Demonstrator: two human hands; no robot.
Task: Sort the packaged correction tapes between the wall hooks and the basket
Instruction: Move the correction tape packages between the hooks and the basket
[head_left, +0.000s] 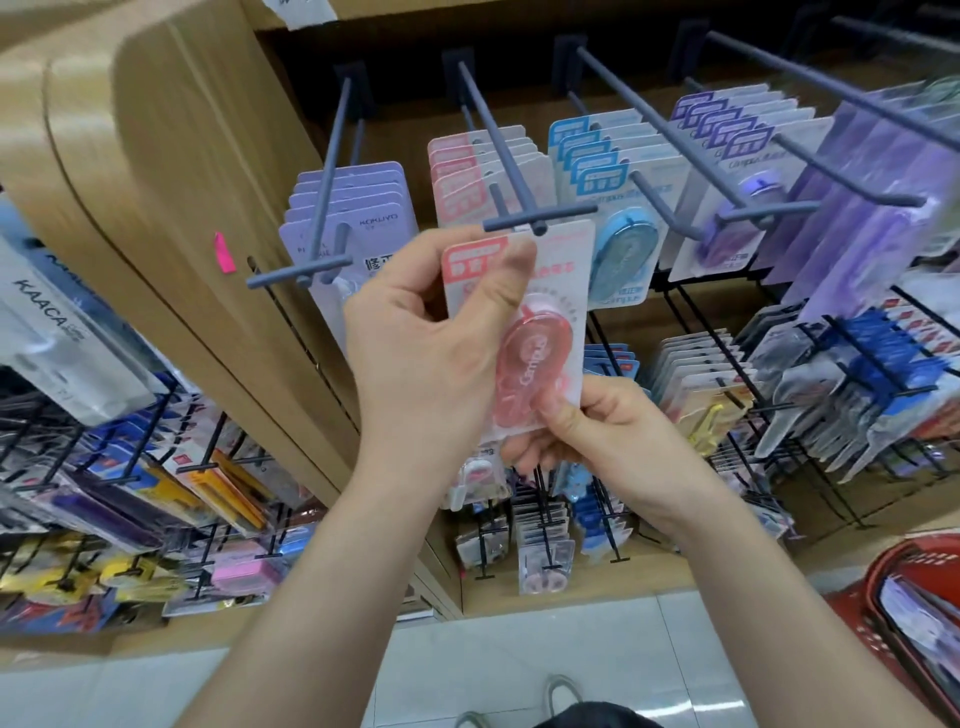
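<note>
I hold a pink packaged correction tape (558, 291) with both hands, right below the tip of a grey wall hook (519, 171). My left hand (431, 353) pinches the card's upper left corner and side. My right hand (587, 431) grips its bottom edge under the pink dispenser. The card's top edge touches the hook's crossbar. Behind it on that hook hang more pink packs (467, 171). A red basket (883, 582) sits on the floor at the lower right, holding some packs.
Neighbouring hooks carry lilac packs (358, 208), blue packs (602, 166) and purple packs (737, 135). A wooden partition (171, 182) stands to the left. Lower racks of stationery (545, 540) fill the space below. White floor tiles lie underfoot.
</note>
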